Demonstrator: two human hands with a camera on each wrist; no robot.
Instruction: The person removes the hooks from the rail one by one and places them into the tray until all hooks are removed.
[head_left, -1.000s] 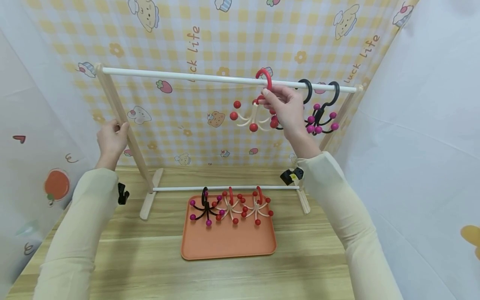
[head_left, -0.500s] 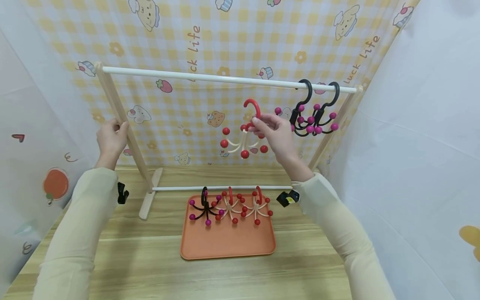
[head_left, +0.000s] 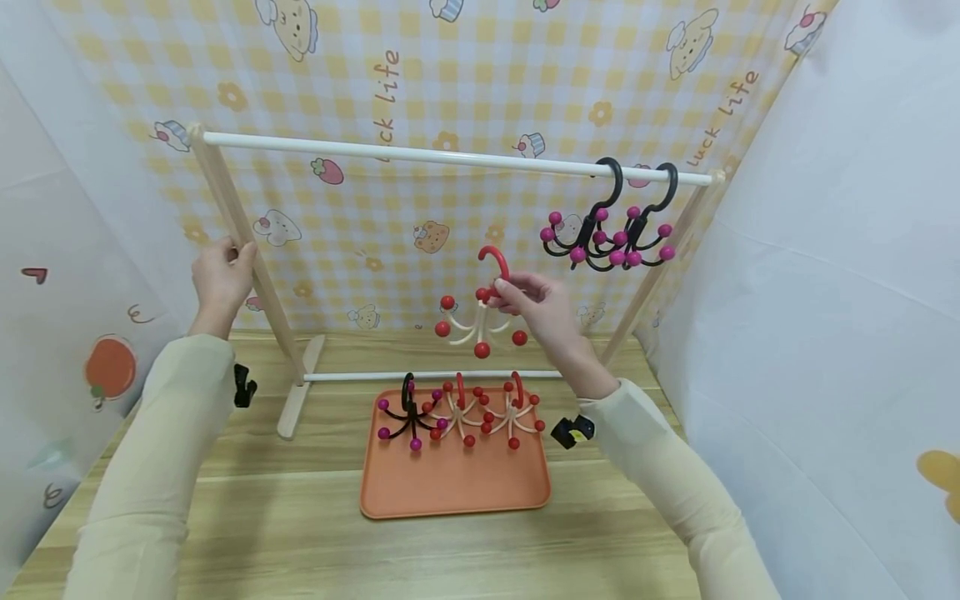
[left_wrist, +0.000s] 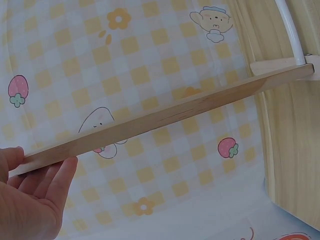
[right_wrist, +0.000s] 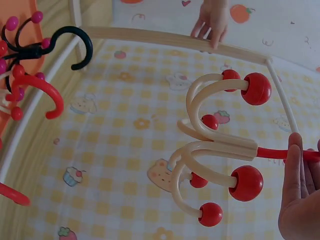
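My right hand (head_left: 546,312) pinches the red hook's neck on a multi-arm hanger (head_left: 481,325), whose cream curved arms end in red balls. In the right wrist view the hanger (right_wrist: 220,145) fills the middle, its hook partly hidden by the fingers. It hangs in the air below the white top rail (head_left: 420,154) of a wooden rack. Over at the rack's left post (head_left: 247,225), my left hand (head_left: 222,275) holds the wood between thumb and fingers; the left wrist view shows the same post (left_wrist: 150,120) running across.
Two black hangers with magenta balls, one a black hanger (head_left: 587,229), hang on the rail's right part. An orange tray (head_left: 457,487) on the wooden table (head_left: 375,558) bears a black hanger (head_left: 412,412) and two red-and-cream ones. Behind it runs the white lower bar (head_left: 360,377).
My right hand has brought the red-and-cream hanger down and to the left, from the top rail to well below it. The left hand keeps its place on the post.
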